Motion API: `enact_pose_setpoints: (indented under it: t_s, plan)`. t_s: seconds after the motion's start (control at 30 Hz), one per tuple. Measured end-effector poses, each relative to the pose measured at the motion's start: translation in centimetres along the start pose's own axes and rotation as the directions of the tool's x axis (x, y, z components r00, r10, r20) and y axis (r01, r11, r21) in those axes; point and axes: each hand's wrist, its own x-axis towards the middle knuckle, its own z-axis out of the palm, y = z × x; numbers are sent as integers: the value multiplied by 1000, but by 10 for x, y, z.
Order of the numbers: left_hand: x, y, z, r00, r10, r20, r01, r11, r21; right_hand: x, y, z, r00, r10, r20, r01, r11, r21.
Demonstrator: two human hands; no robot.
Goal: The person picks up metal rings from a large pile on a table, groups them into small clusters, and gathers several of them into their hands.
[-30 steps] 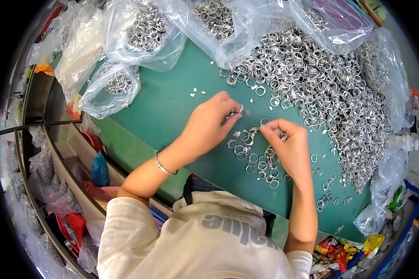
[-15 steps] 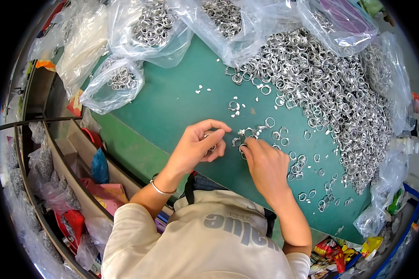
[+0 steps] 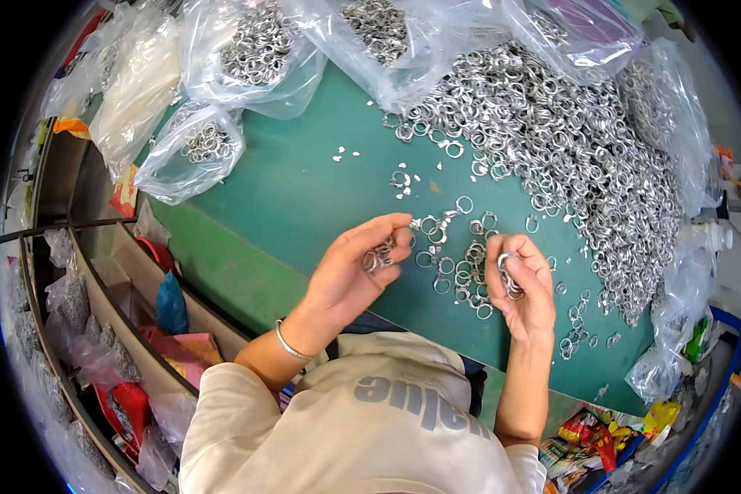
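My left hand (image 3: 346, 267), palm partly turned up, curls around several silver metal rings (image 3: 378, 258). To its right, my right hand (image 3: 523, 288) is turned palm up with its fingers bent over a few more rings (image 3: 509, 276). Between the hands, loose rings (image 3: 470, 263) lie scattered on the green tabletop (image 3: 305, 177); some carry small tabs or settings. A large heap of the same rings (image 3: 543, 115) spreads over the far right of the table. Little white chips (image 3: 339, 153) lie beyond my left hand.
Clear plastic bags with rings stand along the far edge, one small bag (image 3: 198, 152) at the far left. Another plastic bag (image 3: 675, 329) hangs by the right edge. Left of the table is a compartmented drawer unit (image 3: 152, 329) with bags. Colourful wrappers (image 3: 601, 432) lie lower right.
My right hand has lifted from the loose rings, moved right and turned palm up with rings in it. My left hand has opened its curl slightly, showing its rings.
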Motion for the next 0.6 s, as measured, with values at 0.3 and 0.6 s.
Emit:
enact_pose_setpoints:
  t_s: [0.3, 0.6]
  plan:
    - [23, -97, 53, 809, 464, 361, -587, 604, 539, -23, 39, 6, 964, -55, -262, 219, 724, 654]
    - [24, -88, 58, 613, 524, 591, -765, 205, 611, -36, 20, -20, 987, -10, -159, 143, 501, 854]
